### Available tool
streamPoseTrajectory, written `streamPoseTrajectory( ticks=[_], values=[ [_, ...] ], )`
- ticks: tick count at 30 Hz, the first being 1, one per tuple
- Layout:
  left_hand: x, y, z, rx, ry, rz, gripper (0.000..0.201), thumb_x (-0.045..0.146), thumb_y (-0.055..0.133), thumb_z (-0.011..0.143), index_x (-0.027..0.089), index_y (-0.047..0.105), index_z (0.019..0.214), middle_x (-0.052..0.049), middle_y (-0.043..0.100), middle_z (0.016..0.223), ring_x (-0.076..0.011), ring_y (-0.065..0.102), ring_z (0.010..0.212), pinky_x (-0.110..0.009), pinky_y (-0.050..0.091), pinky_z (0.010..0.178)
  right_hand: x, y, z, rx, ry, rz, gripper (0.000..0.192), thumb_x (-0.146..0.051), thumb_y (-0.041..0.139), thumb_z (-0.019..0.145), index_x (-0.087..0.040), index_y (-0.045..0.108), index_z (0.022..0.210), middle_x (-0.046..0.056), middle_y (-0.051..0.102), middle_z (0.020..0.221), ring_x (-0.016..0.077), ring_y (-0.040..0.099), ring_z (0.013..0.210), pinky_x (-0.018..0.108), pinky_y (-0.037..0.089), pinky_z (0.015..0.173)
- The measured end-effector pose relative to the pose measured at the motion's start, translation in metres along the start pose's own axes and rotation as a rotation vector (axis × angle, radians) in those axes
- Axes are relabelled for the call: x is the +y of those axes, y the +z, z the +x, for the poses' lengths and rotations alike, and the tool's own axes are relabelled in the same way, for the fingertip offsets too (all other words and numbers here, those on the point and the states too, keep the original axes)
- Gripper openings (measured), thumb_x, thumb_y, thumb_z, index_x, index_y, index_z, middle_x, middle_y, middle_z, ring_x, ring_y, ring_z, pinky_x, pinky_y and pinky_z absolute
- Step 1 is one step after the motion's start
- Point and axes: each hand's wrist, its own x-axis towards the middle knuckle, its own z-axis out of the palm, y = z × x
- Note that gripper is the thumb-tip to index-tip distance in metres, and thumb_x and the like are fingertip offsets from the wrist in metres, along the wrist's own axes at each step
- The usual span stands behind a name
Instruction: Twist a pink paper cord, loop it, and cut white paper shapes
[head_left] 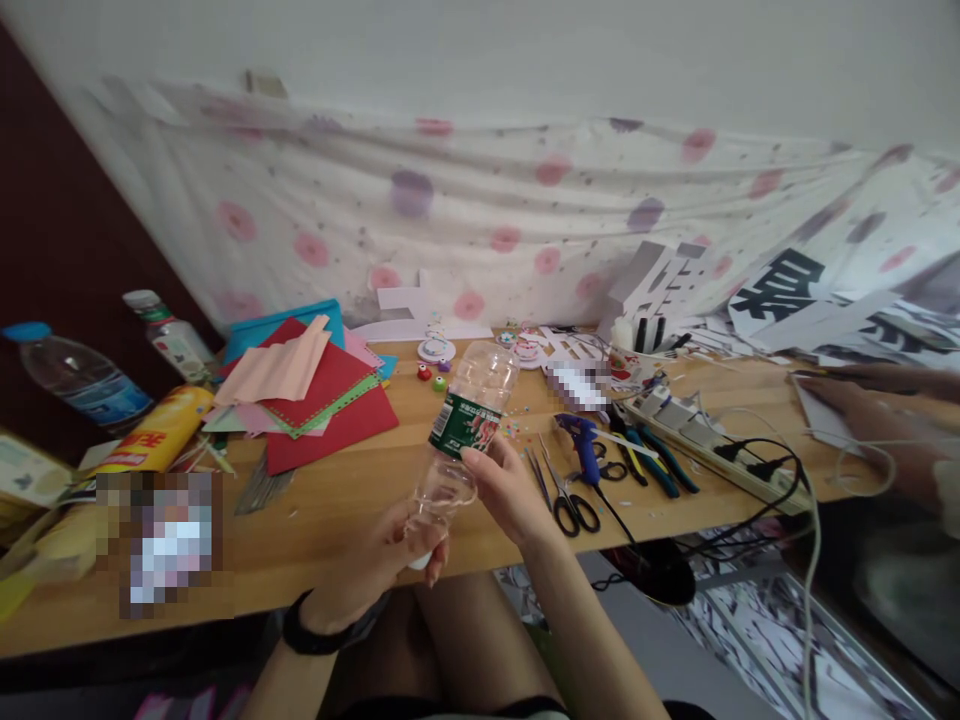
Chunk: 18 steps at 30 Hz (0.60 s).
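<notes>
Between my two hands is a clear plastic bottle [480, 385] with a green label, tilted so its white cap points down toward me. My left hand [401, 545] is closed around the neck end. With its fingers on the label, my right hand [499, 480] grips the side of the bottle. No liquid shows in it. Just right of my right hand lie black scissors [576, 513] and a blue hot glue gun [585, 450]. Tiny coloured bits and two small toy figures, red and green [438, 384], lie beyond the bottle.
Coloured paper sheets [330, 440], bottles [79, 375] and a yellow canister [161, 430] stand or lie to the left. Pliers [660, 470] and a power strip [705, 440] with trailing cables are right. A co-worker's hand [847, 410] rests at the far right.
</notes>
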Motion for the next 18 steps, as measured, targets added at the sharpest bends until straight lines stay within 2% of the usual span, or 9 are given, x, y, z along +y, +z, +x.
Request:
streamPoseTrajectory(
  ticks=[5, 9, 11, 12, 15, 18],
  values=[
    [-0.009, 0.004, 0.004, 0.137, 0.013, 0.022, 0.043, 0.053, 0.077, 0.071, 0.018, 0.058, 0.087, 0.003, 0.059, 0.072, -0.0071, 0.043, 0.057, -0.023, 0.032, 0.055, -0.006, -0.006, 0.005, 0.007, 0.055, 0.092, 0.038, -0.037, 0.088, 0.061, -0.021, 0.072, 0.092, 0.004, 0.076, 0.095, 0.0232, 0.07, 0.091, 0.04, 0.051, 0.092],
    [-0.012, 0.007, 0.008, 0.167, 0.008, 0.044, 0.04, 0.049, 0.076, 0.073, 0.017, 0.061, 0.093, 0.003, 0.058, 0.071, -0.008, 0.045, 0.057, -0.023, 0.036, 0.057, -0.011, -0.008, 0.006, 0.028, 0.023, 0.098, 0.038, -0.031, 0.09, 0.059, -0.022, 0.072, 0.091, 0.002, 0.076, 0.093, 0.0215, 0.069, 0.09, 0.039, 0.051, 0.094],
    [-0.01, 0.01, 0.009, 0.195, 0.035, 0.13, 0.041, 0.047, 0.075, 0.074, 0.018, 0.063, 0.101, -0.001, 0.066, 0.082, -0.0132, 0.058, 0.07, -0.027, 0.045, 0.068, -0.014, -0.007, 0.005, 0.02, 0.003, 0.09, 0.037, -0.034, 0.09, 0.059, -0.021, 0.072, 0.088, 0.001, 0.076, 0.088, 0.0198, 0.069, 0.085, 0.038, 0.051, 0.093],
    [-0.008, 0.011, 0.008, 0.204, 0.058, 0.181, 0.042, 0.044, 0.074, 0.076, 0.02, 0.062, 0.108, -0.003, 0.07, 0.094, -0.0174, 0.063, 0.083, -0.03, 0.047, 0.077, -0.016, -0.006, 0.005, 0.018, 0.001, 0.081, 0.037, -0.037, 0.09, 0.058, -0.021, 0.073, 0.086, 0.001, 0.076, 0.086, 0.0194, 0.069, 0.082, 0.039, 0.052, 0.093],
    [-0.002, 0.017, 0.006, 0.202, 0.12, 0.277, 0.046, 0.04, 0.07, 0.08, 0.023, 0.057, 0.121, -0.007, 0.066, 0.126, -0.025, 0.059, 0.117, -0.037, 0.043, 0.102, -0.022, -0.005, 0.004, 0.04, 0.02, 0.057, 0.039, -0.041, 0.091, 0.056, -0.02, 0.074, 0.084, 0.001, 0.076, 0.081, 0.0184, 0.068, 0.074, 0.039, 0.053, 0.089],
    [0.001, 0.021, 0.002, 0.232, 0.139, 0.349, 0.043, 0.039, 0.067, 0.083, 0.023, 0.055, 0.122, -0.007, 0.065, 0.131, -0.0257, 0.058, 0.122, -0.038, 0.041, 0.105, -0.027, -0.006, 0.004, 0.082, 0.022, 0.058, 0.039, -0.036, 0.092, 0.054, -0.02, 0.073, 0.085, 0.001, 0.075, 0.083, 0.018, 0.067, 0.075, 0.036, 0.054, 0.087]
  ],
)
